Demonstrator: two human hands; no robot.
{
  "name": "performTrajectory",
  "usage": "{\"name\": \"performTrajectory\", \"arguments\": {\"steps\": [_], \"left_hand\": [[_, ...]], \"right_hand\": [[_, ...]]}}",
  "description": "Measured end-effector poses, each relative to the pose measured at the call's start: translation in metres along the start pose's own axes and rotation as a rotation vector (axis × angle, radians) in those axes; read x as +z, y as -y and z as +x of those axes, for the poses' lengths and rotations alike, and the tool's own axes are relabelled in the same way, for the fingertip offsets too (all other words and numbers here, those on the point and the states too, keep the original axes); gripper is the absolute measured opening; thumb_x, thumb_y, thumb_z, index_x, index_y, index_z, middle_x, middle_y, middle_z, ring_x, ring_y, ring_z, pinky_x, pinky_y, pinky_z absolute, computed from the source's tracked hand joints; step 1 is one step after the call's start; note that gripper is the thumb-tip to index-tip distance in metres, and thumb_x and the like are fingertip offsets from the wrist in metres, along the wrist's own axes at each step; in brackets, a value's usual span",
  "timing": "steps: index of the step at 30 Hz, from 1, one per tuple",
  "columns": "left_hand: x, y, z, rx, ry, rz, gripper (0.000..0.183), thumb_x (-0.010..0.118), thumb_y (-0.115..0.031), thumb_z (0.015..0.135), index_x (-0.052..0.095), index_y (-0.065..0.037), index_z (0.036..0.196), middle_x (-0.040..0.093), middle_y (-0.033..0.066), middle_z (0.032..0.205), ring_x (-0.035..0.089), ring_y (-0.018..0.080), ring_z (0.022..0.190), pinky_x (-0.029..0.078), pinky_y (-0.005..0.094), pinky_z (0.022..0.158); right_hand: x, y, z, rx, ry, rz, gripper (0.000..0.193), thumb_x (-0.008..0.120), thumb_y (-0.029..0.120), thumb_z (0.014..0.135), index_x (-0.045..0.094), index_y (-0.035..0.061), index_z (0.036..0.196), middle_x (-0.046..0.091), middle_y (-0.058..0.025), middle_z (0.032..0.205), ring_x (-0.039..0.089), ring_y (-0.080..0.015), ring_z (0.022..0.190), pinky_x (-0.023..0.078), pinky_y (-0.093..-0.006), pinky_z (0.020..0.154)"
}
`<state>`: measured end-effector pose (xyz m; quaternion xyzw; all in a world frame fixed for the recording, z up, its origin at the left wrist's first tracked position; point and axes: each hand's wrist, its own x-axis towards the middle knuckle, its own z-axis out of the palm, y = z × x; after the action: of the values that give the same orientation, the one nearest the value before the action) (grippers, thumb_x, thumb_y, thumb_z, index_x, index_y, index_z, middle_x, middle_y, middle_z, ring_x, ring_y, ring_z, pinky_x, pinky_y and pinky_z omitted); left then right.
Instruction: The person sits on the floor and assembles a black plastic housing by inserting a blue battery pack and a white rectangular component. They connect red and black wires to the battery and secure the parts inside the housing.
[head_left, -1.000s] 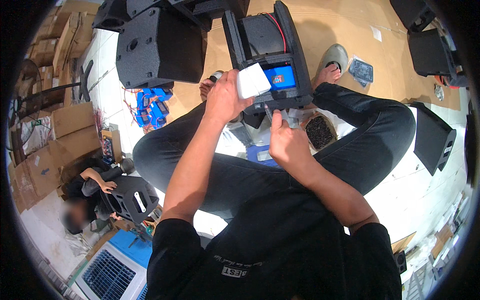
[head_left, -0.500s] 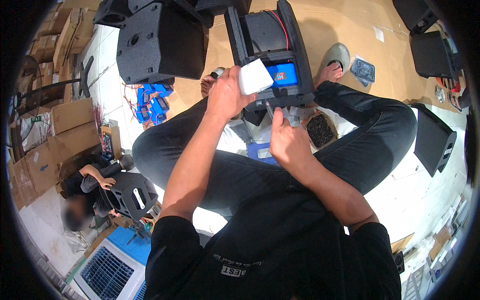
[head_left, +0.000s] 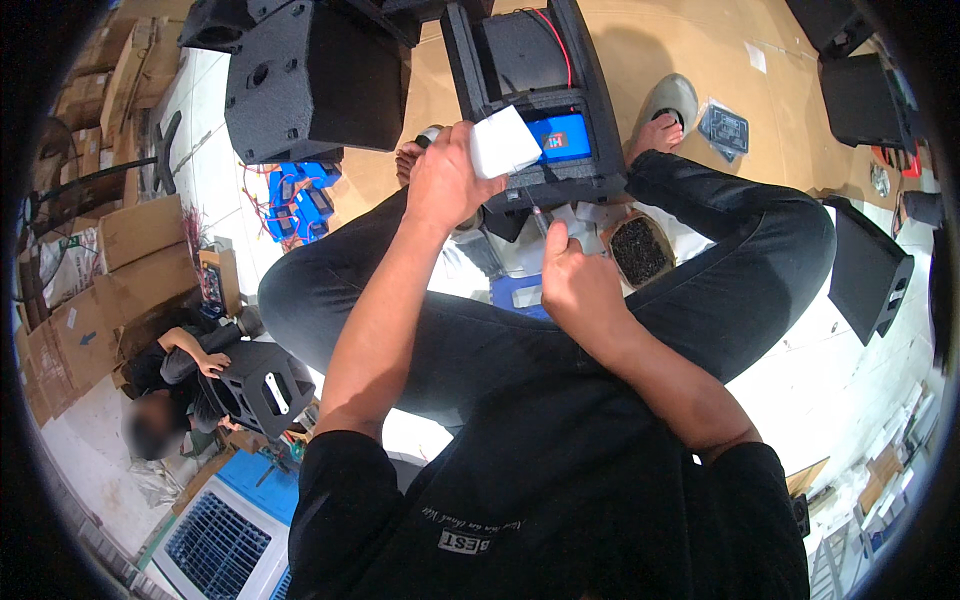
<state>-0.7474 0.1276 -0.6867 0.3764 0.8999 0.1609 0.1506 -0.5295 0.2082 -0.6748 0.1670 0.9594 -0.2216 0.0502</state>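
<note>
An open black speaker cabinet lies on the brown floor between the seated person's feet, its back panel exposed, with a blue module set in the opening and a red wire running up inside. The left hand is closed around a small white card or pad, pressing it against the cabinet just beside the blue module. The right hand is curled around a thin metal-tipped tool, its tip aimed up at the cabinet's lower edge. This looks like a fitting or fastening step on the back panel; the next move probably calls for steadying the cabinet and guiding the tip onto its spot. A small bowl of dark bits sits just right of that hand. Another black cabinet stands to the left, near blue parts; farther left, another person handles a speaker.
</note>
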Motion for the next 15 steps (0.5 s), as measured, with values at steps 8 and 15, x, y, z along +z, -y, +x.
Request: {"name": "performTrajectory", "arguments": {"steps": [8, 15], "left_hand": [[0.0, 0.0, 0.0, 0.016, -0.006, -0.023, 0.071, 0.094, -0.021, 0.066, 0.062, 0.004, 0.124, 0.071, 0.0269, 0.114, 0.072, 0.0411, 0.107, 0.058, 0.0466, 0.095], [0.0, 0.001, 0.001, 0.014, 0.008, -0.064, 0.07, 0.093, -0.016, 0.064, 0.064, 0.006, 0.123, 0.071, 0.0268, 0.116, 0.071, 0.0405, 0.109, 0.057, 0.0451, 0.097]], "right_hand": [[-0.015, 0.001, -0.023, 0.097, 0.209, 0.009, 0.028, 0.055, 0.008, 0.095, 0.047, -0.0056, 0.118, 0.069, -0.0258, 0.089, 0.074, -0.0411, 0.069, 0.059, -0.0496, 0.06], [-0.006, -0.002, -0.005, 0.105, 0.192, 0.011, 0.022, 0.054, 0.007, 0.096, 0.047, -0.0031, 0.114, 0.07, -0.0234, 0.083, 0.074, -0.0418, 0.073, 0.059, -0.0511, 0.061]]}}
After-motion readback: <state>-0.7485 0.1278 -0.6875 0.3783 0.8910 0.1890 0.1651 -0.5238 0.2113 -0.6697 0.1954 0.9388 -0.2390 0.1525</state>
